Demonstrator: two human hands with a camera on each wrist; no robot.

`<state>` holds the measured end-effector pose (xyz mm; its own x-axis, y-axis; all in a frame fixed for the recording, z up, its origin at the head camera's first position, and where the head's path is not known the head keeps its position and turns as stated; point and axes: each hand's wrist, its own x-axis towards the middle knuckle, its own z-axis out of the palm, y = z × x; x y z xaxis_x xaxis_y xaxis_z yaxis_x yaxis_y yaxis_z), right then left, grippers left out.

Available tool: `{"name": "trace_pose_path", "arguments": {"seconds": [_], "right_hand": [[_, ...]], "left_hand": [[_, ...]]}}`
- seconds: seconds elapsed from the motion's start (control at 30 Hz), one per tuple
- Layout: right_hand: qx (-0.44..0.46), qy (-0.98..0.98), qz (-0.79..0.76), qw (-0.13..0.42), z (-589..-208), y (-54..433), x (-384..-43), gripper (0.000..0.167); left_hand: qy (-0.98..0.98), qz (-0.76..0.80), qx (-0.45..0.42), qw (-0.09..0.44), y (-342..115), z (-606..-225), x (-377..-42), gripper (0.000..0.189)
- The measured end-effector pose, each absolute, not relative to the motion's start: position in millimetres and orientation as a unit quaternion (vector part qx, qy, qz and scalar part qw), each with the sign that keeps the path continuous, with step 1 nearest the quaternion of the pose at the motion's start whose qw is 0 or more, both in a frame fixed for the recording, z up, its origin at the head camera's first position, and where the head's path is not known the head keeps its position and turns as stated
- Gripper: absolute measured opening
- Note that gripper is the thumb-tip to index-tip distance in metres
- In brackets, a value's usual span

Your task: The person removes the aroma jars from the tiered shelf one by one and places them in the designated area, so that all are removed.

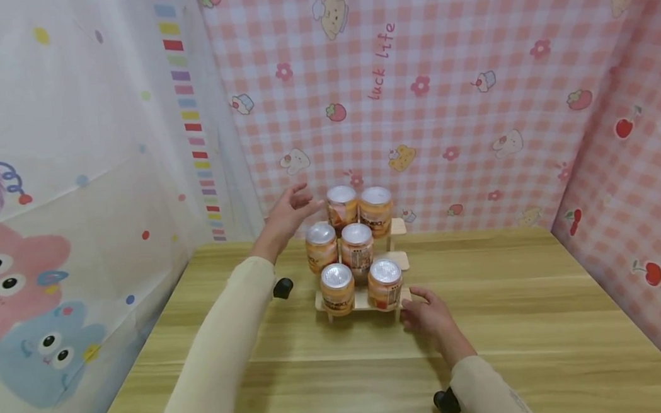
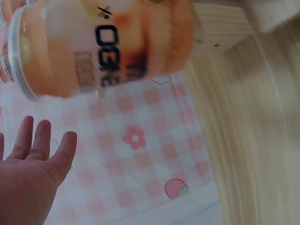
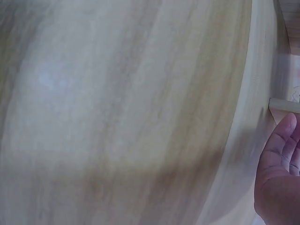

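- Black wrist piece (image 1: 447, 403), right cuff: low over the wood-grain tabletop (image 1: 542, 320); could scrape, I judge, if the forearm drops.
- Right hand (image 1: 432, 317): at the right end of the lowest board, fingertips by its edge; whether it grips, I cannot tell. Hazard: an uneven pull or lift here could tilt everything and set the cans sliding.
- Bottom-tier cans, two, orange-labelled, silver-lidded: left one (image 1: 338, 297) close to the front edge, right one (image 1: 382, 292) just beside the right hand. Hazard: a jolt could send the former off the front; a stray knuckle could bump the latter.
- Wooden three-tier stand (image 1: 397, 261): upright on the tabletop, six cans aboard, two per tier. Upper boards show bare right ends, so I judge the load lopsided.
- Middle-tier cans, two: left (image 1: 321, 257), right (image 1: 357, 255); neighbours crowd any reach to them.
- Left hand (image 1: 288, 218): fingers spread, holding nothing, near the top tier's left end. Hazard: a sideways sweep could topple a can.
- Top-tier cans, two: left (image 1: 342, 215), right (image 1: 375, 219); highest, so the longest fall.
- Pink gingham backdrop (image 1: 450, 123): behind the stand, limiting rearward room.
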<state>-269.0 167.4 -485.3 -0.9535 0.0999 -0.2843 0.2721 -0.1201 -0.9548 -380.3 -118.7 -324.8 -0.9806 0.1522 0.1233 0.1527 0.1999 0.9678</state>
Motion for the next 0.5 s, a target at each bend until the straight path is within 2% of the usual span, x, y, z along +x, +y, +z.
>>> {"name": "trace_pose_path", "arguments": {"seconds": [0.23, 0.5], "right_hand": [[0.151, 0.654, -0.738, 0.067, -484.6, 167.7, -269.0, 0.052], [0.134, 0.648, -0.748, 0.063, -490.9, 170.6, -268.4, 0.05]], "left_hand": [[-0.771, -0.623, -0.13, -0.03, -97.2, -318.6, -387.6, 0.076], [-0.788, -0.602, -0.123, -0.038, -82.5, -320.8, -398.2, 0.069]]}}
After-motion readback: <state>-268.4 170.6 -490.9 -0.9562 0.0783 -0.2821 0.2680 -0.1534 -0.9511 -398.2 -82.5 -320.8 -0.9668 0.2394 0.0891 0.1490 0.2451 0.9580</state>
